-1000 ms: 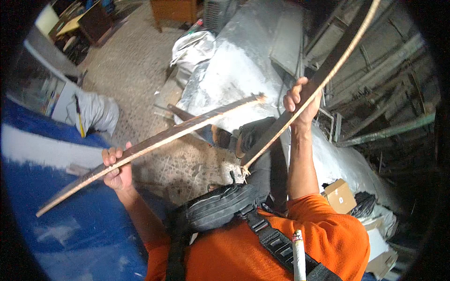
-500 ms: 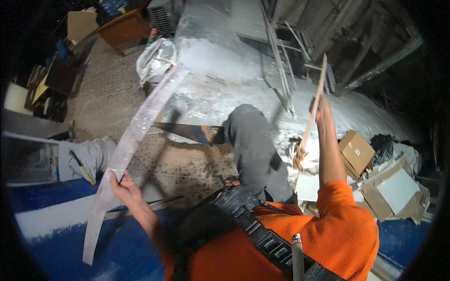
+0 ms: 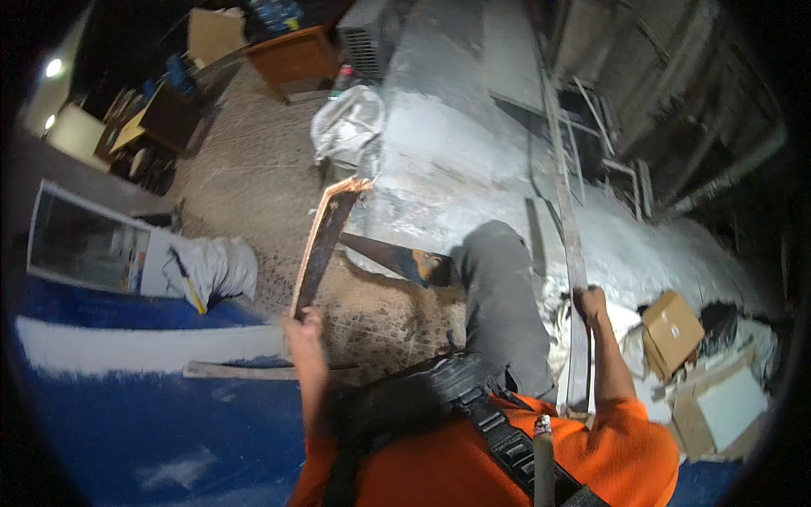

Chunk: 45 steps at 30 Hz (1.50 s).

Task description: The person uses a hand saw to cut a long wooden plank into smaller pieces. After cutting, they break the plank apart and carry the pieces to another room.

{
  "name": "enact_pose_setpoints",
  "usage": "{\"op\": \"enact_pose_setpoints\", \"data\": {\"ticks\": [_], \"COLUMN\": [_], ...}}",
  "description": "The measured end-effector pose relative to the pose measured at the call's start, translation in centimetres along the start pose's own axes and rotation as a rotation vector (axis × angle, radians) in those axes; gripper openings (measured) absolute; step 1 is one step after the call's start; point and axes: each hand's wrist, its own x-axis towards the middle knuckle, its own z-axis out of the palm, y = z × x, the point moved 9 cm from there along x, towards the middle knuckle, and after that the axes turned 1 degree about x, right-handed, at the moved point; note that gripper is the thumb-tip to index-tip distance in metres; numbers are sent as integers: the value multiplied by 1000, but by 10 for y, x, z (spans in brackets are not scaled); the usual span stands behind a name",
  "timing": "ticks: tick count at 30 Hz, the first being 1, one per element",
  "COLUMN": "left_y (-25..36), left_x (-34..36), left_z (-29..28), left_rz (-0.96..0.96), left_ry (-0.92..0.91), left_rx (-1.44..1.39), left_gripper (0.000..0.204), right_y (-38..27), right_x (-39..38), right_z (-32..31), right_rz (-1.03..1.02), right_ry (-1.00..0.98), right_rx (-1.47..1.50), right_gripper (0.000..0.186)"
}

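My left hand [image 3: 306, 329] grips the lower end of a dark wooden strip [image 3: 325, 241] with a pale, splintered edge; its far end is broken and bent over to the right. My right hand [image 3: 590, 306] is closed round a long, thin grey strip [image 3: 574, 253], which runs far ahead of the fist and back toward my body. Between the hands, a handsaw [image 3: 389, 255] lies with its blade pointing left. Its worn handle [image 3: 431, 267] is beside my grey-clad knee [image 3: 504, 287].
Another strip [image 3: 245, 371] lies on the blue-and-white surface at left, near a white cloth bundle [image 3: 224, 266] with a yellow-handled tool [image 3: 196, 297]. A white sack [image 3: 348, 127] stands ahead; a cardboard box [image 3: 672, 334] and scrap are at right. A cigarette [image 3: 543, 456] shows close up below.
The view has swung, shifting the scene rightward. At my left hand a splintered strip now shows instead of a broad pale face; my right hand has come lower, its strip showing no splintered end.
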Motion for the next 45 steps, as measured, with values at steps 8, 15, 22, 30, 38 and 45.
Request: {"op": "enact_pose_setpoints", "data": {"ticks": [8, 15, 22, 30, 38, 45], "left_y": [-29, -94, -110, -49, -95, -78], "left_x": [69, 54, 50, 39, -15, -73], "left_z": [-67, -182, -212, -372, -414, -463], "left_rz": [-96, -234, -165, 280, 536, 582], "left_ry": [-151, 18, -27, -54, 203, 203], "left_rx": [-45, -160, -568, -716, -1356, -1100], "left_gripper": [26, 28, 32, 33, 33, 52], "right_y": [-177, -342, -383, -412, -452, -445], "right_x": [-23, -102, -95, -154, -118, -132], "right_z": [41, 67, 131, 180, 206, 229], "right_rz": [-632, -713, -624, -752, -881, -774], "right_ry": [67, -384, -584, -784, -752, -852], "right_rx": [-142, 51, -132, -179, -445, -498], "right_gripper": [37, 33, 68, 36, 24, 24]}}
